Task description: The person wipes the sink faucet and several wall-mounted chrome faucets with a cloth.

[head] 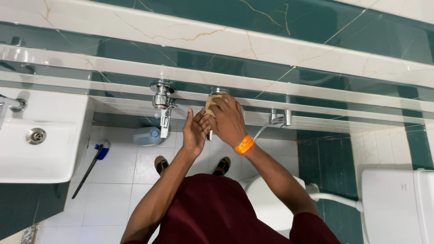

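My right hand (228, 119) is wrapped around a tan cloth (210, 103) and presses it onto a chrome wall tap (219, 91) on the green and white marble wall. An orange band (244, 144) circles that wrist. My left hand (195, 131) is held flat with fingers together just left of the right hand, beside the tap's lower part, which is mostly hidden. A second chrome tap (162, 100) with a downward spout sits on the wall to the left, untouched.
A white washbasin (45, 158) with a drain is at the left. A bluish plastic jug (148, 136) and a blue-headed brush (90, 165) lie on the white tiled floor. A chrome holder with a hose (280, 118) and a white toilet cistern (398, 203) are at the right.
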